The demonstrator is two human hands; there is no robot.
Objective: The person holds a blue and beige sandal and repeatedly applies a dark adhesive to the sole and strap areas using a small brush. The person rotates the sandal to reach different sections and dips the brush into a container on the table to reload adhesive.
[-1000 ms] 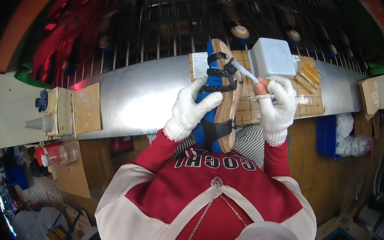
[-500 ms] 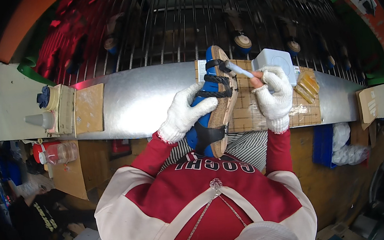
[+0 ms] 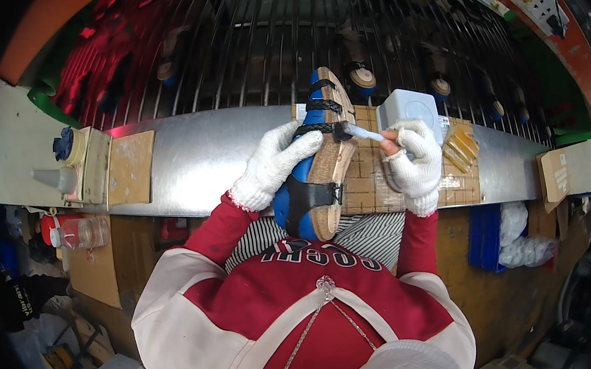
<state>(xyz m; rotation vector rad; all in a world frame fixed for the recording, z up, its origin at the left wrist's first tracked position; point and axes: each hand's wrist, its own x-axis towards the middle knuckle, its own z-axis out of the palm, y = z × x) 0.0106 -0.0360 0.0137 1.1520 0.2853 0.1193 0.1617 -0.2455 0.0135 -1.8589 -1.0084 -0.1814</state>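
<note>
A sandal [image 3: 322, 173] with a cork-coloured footbed edge and black straps sits on a blue last [image 3: 281, 206], tipped so that its sole side faces right. My left hand [image 3: 268, 164], in a white knitted glove, grips it around the middle, thumb across the straps. My right hand [image 3: 414, 165] wears a similar glove with bare fingertips showing. Those fingertips pinch the pale handle of a small brush [image 3: 366, 132]. The brush's dark tip meets the sandal's edge beside the middle strap, and I cannot tell if it is wet.
A gridded cardboard sheet [image 3: 374, 194] lies on the metal counter [image 3: 185, 163]. On the right are a white plastic container [image 3: 402, 107] and yellowish translucent blocks [image 3: 462, 148]. Beyond runs a rack of metal rods [image 3: 261, 65] carrying other shoes [image 3: 362, 78]. A clear bottle [image 3: 84, 233] is at left.
The brush has moved down along the sandal's edge, from near the upper strap to the middle strap. Both hands keep their hold, and the whole view has shifted slightly.
</note>
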